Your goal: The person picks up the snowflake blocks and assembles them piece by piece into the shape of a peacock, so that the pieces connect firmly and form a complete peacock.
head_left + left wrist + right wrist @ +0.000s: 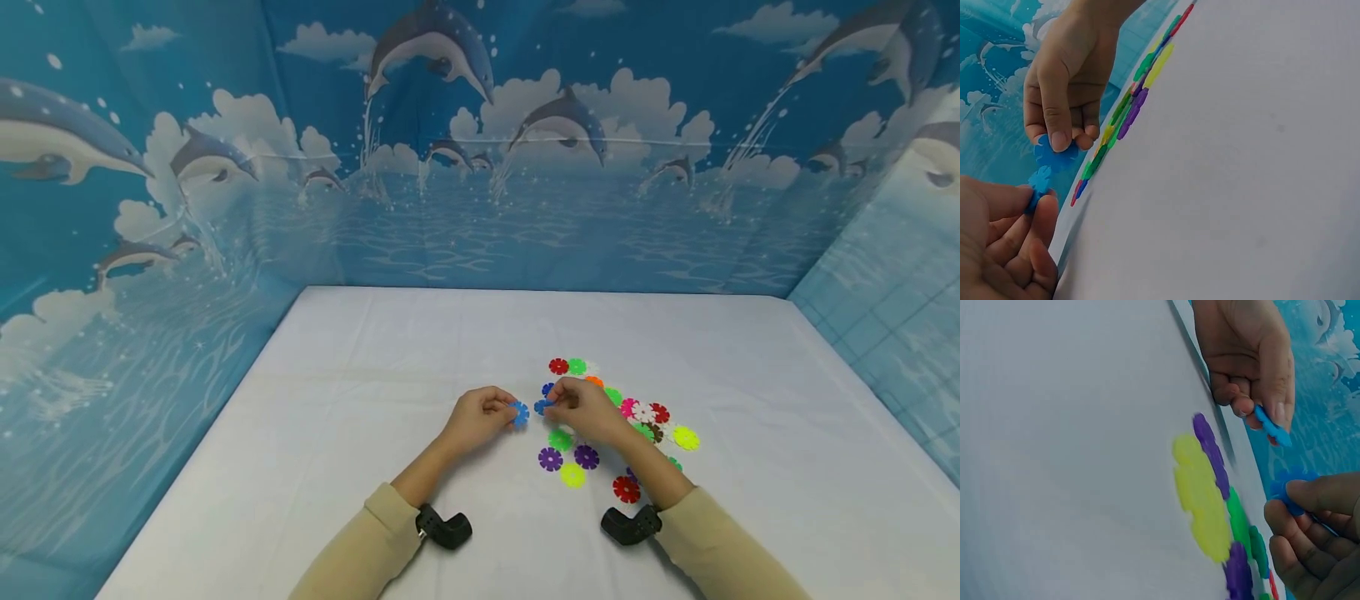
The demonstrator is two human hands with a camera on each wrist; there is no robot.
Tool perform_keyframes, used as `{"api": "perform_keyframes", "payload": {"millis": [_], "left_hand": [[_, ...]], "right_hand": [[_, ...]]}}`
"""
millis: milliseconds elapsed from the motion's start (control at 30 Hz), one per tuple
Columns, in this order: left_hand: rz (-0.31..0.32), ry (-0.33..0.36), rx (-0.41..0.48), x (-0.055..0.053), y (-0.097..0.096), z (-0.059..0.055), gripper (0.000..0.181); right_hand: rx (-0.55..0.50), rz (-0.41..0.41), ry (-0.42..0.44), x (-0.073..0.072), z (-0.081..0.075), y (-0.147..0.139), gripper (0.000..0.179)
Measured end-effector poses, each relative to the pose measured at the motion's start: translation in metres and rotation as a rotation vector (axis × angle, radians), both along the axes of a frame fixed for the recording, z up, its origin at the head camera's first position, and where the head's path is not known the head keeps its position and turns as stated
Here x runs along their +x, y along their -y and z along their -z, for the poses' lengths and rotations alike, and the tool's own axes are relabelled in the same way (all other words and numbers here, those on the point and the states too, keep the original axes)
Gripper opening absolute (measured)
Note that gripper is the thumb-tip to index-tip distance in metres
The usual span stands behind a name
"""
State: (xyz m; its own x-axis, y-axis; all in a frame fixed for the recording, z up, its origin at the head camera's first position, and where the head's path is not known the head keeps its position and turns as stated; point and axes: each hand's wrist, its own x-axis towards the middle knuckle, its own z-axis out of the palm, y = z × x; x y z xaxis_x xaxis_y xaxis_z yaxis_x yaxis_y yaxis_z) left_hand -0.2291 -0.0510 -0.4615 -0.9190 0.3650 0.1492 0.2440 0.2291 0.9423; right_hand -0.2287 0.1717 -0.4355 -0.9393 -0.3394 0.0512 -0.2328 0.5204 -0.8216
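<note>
Between thumb and fingers, my left hand [480, 417] pinches a light blue notched disc [520, 414], shaped like a flat flower. My right hand [588, 410] pinches a darker blue notched disc [542, 407]. In the head view a narrow gap parts the two discs, which are held above the table. The left wrist view has the light blue disc [1039, 181] tilted nearly edge-on, the other blue disc [1054, 155] above it. In the right wrist view the left hand's disc [1272, 427] is apart from the right hand's disc [1294, 487].
Loose coloured discs lie around and under the right hand: purple [550, 459], green [559, 439], yellow [686, 437], red [626, 489] and others. The right forearm hides some. They lie on a white-covered table [360, 433]. A dolphin-print curtain [465, 225] surrounds its far side.
</note>
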Motion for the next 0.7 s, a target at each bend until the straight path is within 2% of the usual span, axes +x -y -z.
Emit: {"api": "perform_keyframes", "payload": {"millis": [200,300,433,567,700], "left_hand": [[0.031,0.025,0.046,-0.002,0.003,0.001,0.015],[0.067,0.104,0.075,-0.002,0.003,0.001,0.016],[0.097,0.211,0.11,0.0,0.003,0.001,0.015],[0.092,0.232,0.113,0.002,0.002,0.001,0.013],[0.08,0.244,0.1,0.004,0.002,0.001,0.009]], "right_hand": [[-0.044,-0.059,-0.038,0.003,0.006,0.009,0.007],[-0.047,-0.07,-0.073,0.005,0.008,0.01,0.006],[-0.032,-0.089,-0.163,0.009,0.009,0.01,0.006],[-0.023,-0.121,-0.275,0.011,0.009,0.012,0.009],[-0.018,-0.143,-0.348,0.012,0.011,0.015,0.011]]}}
